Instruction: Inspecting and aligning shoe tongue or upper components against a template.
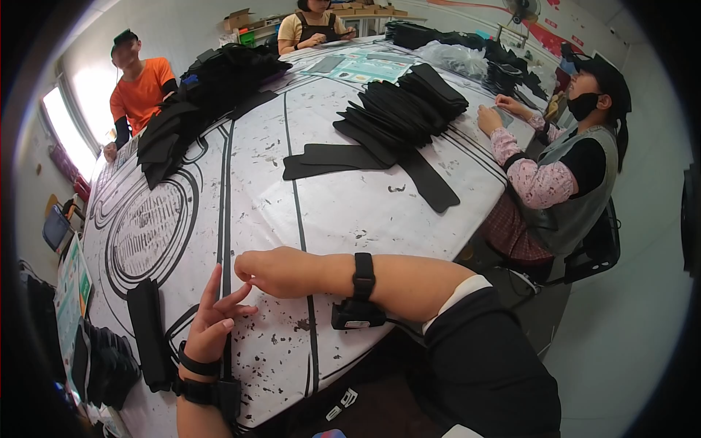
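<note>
Above the near part of the table (274,212), my two hands meet with the fingertips almost touching. My left hand (209,321) has its fingers apart, the index finger stretched out and the palm partly showing. My right hand (283,271) comes across from the right, its fingers curled in against the left fingertips; whatever is in that pinch is too small or hidden to tell. Beside my left wrist lies a folded black bundle (150,336). Farther off, a fanned pile of flat, long black pieces (398,109) rests on the table, several lying loose at its near side.
A large black heap (212,87) covers the far left. Clear plastic bags (456,58) and more black pieces stand at the far right. Three people sit or stand around the table: one in orange (142,95), one at the far side, one in a grey vest (584,190).
</note>
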The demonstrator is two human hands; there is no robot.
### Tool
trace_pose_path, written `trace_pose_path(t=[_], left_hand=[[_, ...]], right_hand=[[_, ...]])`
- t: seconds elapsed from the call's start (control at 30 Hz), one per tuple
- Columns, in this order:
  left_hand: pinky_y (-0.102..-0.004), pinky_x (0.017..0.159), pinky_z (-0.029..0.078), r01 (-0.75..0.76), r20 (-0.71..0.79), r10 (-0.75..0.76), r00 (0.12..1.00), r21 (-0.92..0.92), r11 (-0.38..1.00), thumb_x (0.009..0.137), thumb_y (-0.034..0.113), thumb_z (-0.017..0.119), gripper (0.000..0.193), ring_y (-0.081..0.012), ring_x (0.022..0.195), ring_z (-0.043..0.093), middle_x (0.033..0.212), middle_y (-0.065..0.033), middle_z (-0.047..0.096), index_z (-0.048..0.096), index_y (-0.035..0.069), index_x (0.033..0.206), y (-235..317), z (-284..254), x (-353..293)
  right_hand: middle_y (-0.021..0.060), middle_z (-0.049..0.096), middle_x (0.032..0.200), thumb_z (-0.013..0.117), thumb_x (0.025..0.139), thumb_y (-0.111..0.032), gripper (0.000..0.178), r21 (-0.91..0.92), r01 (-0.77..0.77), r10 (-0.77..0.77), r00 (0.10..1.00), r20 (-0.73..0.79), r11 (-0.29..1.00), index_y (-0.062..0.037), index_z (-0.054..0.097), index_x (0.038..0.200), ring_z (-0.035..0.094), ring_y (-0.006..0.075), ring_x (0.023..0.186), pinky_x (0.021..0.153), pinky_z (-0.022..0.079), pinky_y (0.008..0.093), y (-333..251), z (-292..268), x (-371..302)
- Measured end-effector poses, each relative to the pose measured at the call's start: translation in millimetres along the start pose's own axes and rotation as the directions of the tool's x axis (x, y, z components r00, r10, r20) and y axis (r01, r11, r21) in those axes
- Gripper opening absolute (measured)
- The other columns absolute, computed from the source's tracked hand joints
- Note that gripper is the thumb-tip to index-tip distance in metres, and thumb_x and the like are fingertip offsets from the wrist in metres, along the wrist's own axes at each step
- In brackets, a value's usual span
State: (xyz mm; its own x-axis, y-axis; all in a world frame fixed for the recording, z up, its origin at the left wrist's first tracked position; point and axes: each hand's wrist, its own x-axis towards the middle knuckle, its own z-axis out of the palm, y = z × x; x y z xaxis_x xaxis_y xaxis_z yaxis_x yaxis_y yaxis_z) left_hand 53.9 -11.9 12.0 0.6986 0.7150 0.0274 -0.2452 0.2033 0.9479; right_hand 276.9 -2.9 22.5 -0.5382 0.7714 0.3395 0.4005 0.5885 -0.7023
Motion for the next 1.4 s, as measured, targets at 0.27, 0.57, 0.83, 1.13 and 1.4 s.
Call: trace_pose_path(t=[0.27, 0.57, 0.83, 1.13, 1.4], left_hand=[[-0.0404, 0.098, 0.034, 0.004, 0.044, -0.004, 0.999, -0.009, 1.000, 0.072, 0.013, 0.063, 0.093, -0.0290, 0.103, 0.056, 0.126, -0.0236, 0.048, 0.004, 0.011, 0.144, -1.4, 2.8, 0.7], [-0.0388, 0.097, 0.037, -0.019, 0.015, 0.019, 1.000, -0.027, 0.999, 0.074, 0.010, 0.062, 0.089, -0.0282, 0.106, 0.054, 0.125, -0.0258, 0.047, 0.007, 0.010, 0.143, 4.6, -2.6, -0.3], [-0.0379, 0.098, 0.036, 0.005, 0.102, 0.002, 0.995, -0.071, 0.997, 0.078, 0.007, 0.059, 0.085, -0.0259, 0.107, 0.053, 0.133, -0.0217, 0.041, 0.006, 0.012, 0.144, -1.0, -10.6, 0.4], [-0.0354, 0.095, 0.036, 0.076, 0.139, -0.077, 0.987, 0.014, 0.997, 0.082, 0.016, 0.058, 0.083, -0.0207, 0.111, 0.051, 0.132, -0.0156, 0.043, 0.003, 0.018, 0.144, 2.4, -9.8, -9.9], [-0.0352, 0.095, 0.037, 0.082, 0.182, -0.083, 0.980, 0.012, 0.997, 0.083, 0.014, 0.057, 0.082, -0.0206, 0.109, 0.052, 0.129, -0.0157, 0.046, 0.003, 0.018, 0.144, 1.2, -10.6, -5.3]], right_hand=[[0.0160, 0.054, 0.085, 0.051, 0.078, -0.002, 0.012, -0.061, 0.027, -0.022, 0.996, 0.081, 0.998, -0.0050, 0.046, 0.089, 0.056, 0.0360, 0.073, 0.062, 0.044, 0.0418, -1.0, -0.7, -5.9], [0.0162, 0.047, 0.097, 0.053, 0.070, 0.004, 0.025, -0.085, 0.035, -0.021, 0.987, 0.160, 0.996, -0.0063, 0.044, 0.091, 0.055, 0.0377, 0.078, 0.065, 0.044, 0.0440, -0.5, 6.6, 2.3], [0.0134, 0.055, 0.090, 0.053, 0.083, -0.009, 0.011, -0.015, -0.117, 0.118, 0.993, 0.008, 0.993, -0.0072, 0.052, 0.094, 0.056, 0.0342, 0.082, 0.069, 0.046, 0.0387, 2.2, 3.7, 2.3], [0.0140, 0.056, 0.087, 0.055, 0.079, -0.005, 0.013, -0.118, -0.155, 0.169, 0.978, 0.122, 0.981, -0.0076, 0.052, 0.092, 0.057, 0.0333, 0.076, 0.064, 0.046, 0.0373, -11.6, 6.9, 1.4], [0.0126, 0.051, 0.084, 0.048, 0.077, 0.005, 0.014, -0.127, 0.001, 0.020, 0.986, 0.165, 0.992, -0.0050, 0.046, 0.087, 0.055, 0.0345, 0.070, 0.059, 0.045, 0.0383, -10.0, 4.8, -0.2]])
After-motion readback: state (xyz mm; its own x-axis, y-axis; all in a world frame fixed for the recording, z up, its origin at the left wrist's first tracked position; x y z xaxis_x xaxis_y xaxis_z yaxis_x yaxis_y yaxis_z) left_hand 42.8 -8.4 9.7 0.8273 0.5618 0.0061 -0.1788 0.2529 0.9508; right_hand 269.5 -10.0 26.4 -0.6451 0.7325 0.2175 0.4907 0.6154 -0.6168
